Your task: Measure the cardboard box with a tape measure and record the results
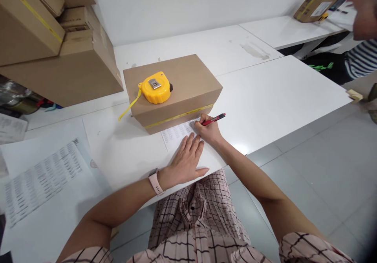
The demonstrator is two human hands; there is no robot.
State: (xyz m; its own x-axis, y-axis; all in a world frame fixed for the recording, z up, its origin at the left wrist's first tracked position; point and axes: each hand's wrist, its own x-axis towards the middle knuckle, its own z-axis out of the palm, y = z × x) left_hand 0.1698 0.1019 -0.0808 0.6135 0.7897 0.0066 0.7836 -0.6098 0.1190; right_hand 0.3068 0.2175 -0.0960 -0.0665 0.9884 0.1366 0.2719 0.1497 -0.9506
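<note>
Here, the right grip (210, 131) pinches a red-and-black pen (213, 119); the left (185, 159), empty, lies spread on marked white paper (173, 135).

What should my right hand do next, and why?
Probably make a short stroke on the sheet: your right hand grips the red pen over it, and your left hand lies flat at its edge. The pen's tip is hidden.
</note>
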